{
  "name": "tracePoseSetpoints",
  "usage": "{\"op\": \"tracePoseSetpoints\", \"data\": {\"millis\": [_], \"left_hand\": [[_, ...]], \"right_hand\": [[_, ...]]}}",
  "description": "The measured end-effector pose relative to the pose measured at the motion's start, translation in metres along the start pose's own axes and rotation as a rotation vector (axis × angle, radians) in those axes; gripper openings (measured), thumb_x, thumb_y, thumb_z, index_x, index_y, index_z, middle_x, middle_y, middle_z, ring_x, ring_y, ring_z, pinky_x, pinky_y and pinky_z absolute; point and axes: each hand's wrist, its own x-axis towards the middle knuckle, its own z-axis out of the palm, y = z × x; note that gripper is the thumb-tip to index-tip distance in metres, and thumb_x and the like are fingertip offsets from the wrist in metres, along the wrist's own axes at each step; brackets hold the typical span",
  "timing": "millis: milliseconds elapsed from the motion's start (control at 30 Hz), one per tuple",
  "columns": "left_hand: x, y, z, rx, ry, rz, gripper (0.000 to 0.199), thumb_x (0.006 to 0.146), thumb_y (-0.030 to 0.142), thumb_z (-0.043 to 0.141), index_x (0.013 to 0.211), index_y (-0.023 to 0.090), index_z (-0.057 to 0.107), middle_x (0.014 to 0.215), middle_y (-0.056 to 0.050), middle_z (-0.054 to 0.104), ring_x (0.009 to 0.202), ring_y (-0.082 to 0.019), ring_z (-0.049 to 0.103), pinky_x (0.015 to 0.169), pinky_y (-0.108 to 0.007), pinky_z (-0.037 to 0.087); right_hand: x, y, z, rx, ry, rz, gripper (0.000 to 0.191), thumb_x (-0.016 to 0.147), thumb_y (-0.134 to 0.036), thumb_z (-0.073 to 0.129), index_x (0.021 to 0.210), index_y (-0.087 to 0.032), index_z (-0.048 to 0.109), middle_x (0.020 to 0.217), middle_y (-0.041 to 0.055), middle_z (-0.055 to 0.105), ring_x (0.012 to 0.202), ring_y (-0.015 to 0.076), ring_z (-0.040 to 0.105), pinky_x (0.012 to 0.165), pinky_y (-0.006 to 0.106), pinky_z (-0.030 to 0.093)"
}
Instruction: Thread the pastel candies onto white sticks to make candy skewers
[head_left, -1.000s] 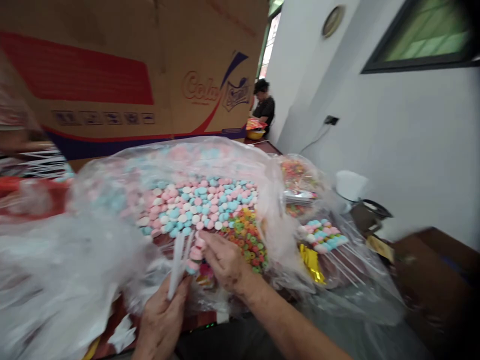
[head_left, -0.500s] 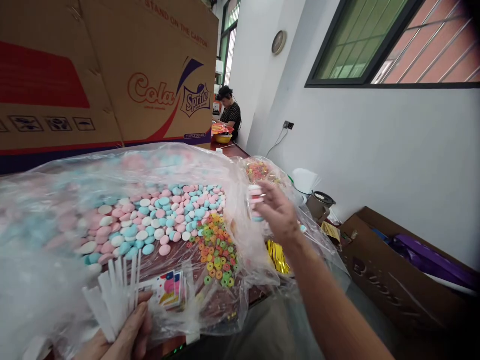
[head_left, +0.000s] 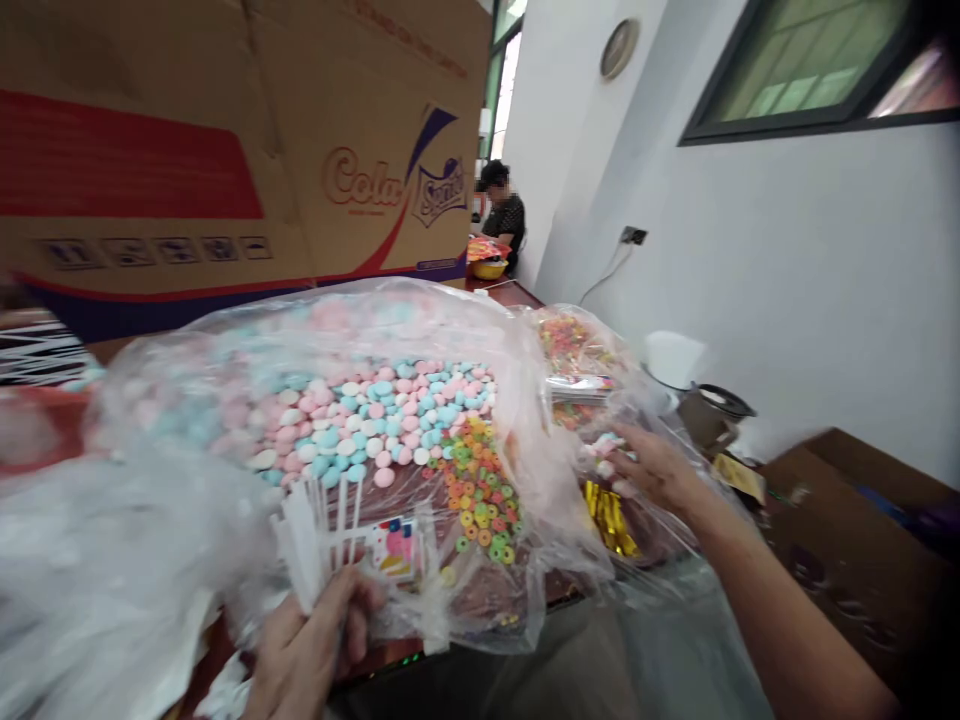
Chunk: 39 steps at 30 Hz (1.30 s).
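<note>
My left hand [head_left: 322,630] is closed around a bundle of flat white sticks [head_left: 304,535], which fan upward. Beside it, a colourfully printed card [head_left: 396,548] lies on the table. At the right, my right hand [head_left: 660,470] has its fingertips on a small cluster of pink, white and blue candies [head_left: 604,452]; blur hides the exact grip. Gold tinsel strips [head_left: 611,520] lie just below these candies. Between my hands, loose pastel button candies [head_left: 375,420] spill from a clear plastic bag [head_left: 360,300], with coloured ring candies [head_left: 484,490] in front.
A large cardboard carton [head_left: 360,120] stands behind the bag. Crumpled clear plastic [head_left: 135,560] covers the left side. More ring candies [head_left: 570,340] are bagged at the back right, near a dark mug [head_left: 712,415]. An open cardboard box [head_left: 847,560] stands right. A person [head_left: 502,215] works farther back.
My view has swung left, shifting the scene rightward. My right hand has moved right and down toward the gold tinsel, the candies moving with it. My left hand still grips the sticks.
</note>
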Motion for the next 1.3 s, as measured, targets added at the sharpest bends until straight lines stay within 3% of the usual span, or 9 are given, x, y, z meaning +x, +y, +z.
{"op": "tracePoseSetpoints", "data": {"millis": [133,200,300,400,567,733,833,1033,1300], "left_hand": [[0.002,-0.001,0.000,-0.074,-0.039,-0.001,0.045,0.072,0.061,0.063,0.066,0.016,0.066,0.029,0.005,0.047,0.025,-0.008,0.034,0.030,-0.017,0.025],[0.004,-0.004,-0.002,-0.101,-0.025,-0.008,0.042,0.072,0.058,0.065,0.067,0.016,0.065,0.029,0.006,0.047,0.024,-0.008,0.034,0.029,-0.017,0.024],[0.006,-0.011,-0.004,-0.138,-0.030,-0.018,0.044,0.077,0.057,0.062,0.062,0.016,0.061,0.030,0.005,0.049,0.026,-0.007,0.035,0.030,-0.016,0.024],[0.007,-0.013,-0.004,-0.158,-0.051,-0.019,0.048,0.080,0.059,0.057,0.058,0.016,0.059,0.031,0.004,0.050,0.026,-0.006,0.035,0.031,-0.015,0.024],[0.003,-0.002,-0.003,-0.149,-0.037,-0.028,0.043,0.078,0.057,0.058,0.058,0.018,0.056,0.030,0.006,0.046,0.026,-0.007,0.035,0.031,-0.016,0.023],[0.001,0.006,-0.002,-0.181,-0.021,-0.022,0.032,0.072,0.049,0.063,0.074,0.017,0.060,0.046,0.006,0.058,0.026,-0.006,0.038,0.030,-0.018,0.024],[0.001,0.004,-0.001,-0.178,-0.030,-0.021,0.031,0.074,0.048,0.062,0.072,0.017,0.059,0.045,0.006,0.057,0.026,-0.005,0.036,0.030,-0.018,0.024],[0.003,-0.001,-0.002,-0.208,-0.027,-0.012,0.034,0.073,0.050,0.065,0.074,0.017,0.059,0.043,0.007,0.055,0.027,-0.006,0.039,0.030,-0.017,0.024],[0.004,-0.008,-0.003,-0.179,-0.052,0.013,0.040,0.078,0.054,0.062,0.062,0.018,0.056,0.039,0.006,0.051,0.028,-0.006,0.038,0.030,-0.016,0.025]], "right_hand": [[0.013,-0.065,-0.012,0.001,0.337,-0.113,0.035,0.087,-0.035,0.047,0.113,-0.019,0.063,0.104,0.0127,0.068,0.094,0.0269,0.064,0.083,0.041,0.049],[0.019,-0.115,-0.012,0.135,0.367,-0.204,0.030,0.089,-0.033,0.046,0.112,-0.022,0.064,0.102,0.0098,0.069,0.094,0.0245,0.064,0.084,0.039,0.049],[0.028,-0.182,0.009,0.288,0.085,-0.424,0.026,0.093,-0.029,0.044,0.102,-0.025,0.067,0.099,0.0060,0.071,0.090,0.0211,0.065,0.083,0.034,0.049],[0.042,-0.219,0.044,0.149,-0.196,-0.453,0.025,0.092,-0.020,0.044,0.093,-0.023,0.069,0.095,0.0056,0.071,0.087,0.0200,0.064,0.079,0.030,0.046],[0.054,-0.228,0.084,-0.272,-0.413,-0.345,0.024,0.087,-0.009,0.048,0.089,-0.019,0.069,0.090,0.0096,0.071,0.084,0.0208,0.064,0.070,0.027,0.042],[0.046,-0.230,0.090,-0.295,-0.429,-0.394,0.026,0.087,-0.008,0.047,0.098,-0.018,0.069,0.104,0.0127,0.069,0.095,0.0250,0.063,0.070,0.029,0.042],[0.046,-0.234,0.088,-0.271,-0.453,-0.426,0.022,0.089,-0.013,0.048,0.094,-0.019,0.069,0.101,0.0096,0.069,0.093,0.0226,0.063,0.071,0.028,0.042],[0.055,-0.239,0.102,-0.318,-0.319,-0.412,0.030,0.092,-0.009,0.041,0.110,-0.018,0.062,0.112,0.0111,0.064,0.098,0.0223,0.061,0.074,0.029,0.045],[0.056,-0.233,0.116,-0.313,-0.321,-0.399,0.033,0.086,-0.003,0.045,0.112,-0.016,0.060,0.116,0.0137,0.061,0.105,0.0254,0.058,0.080,0.030,0.044]]}}
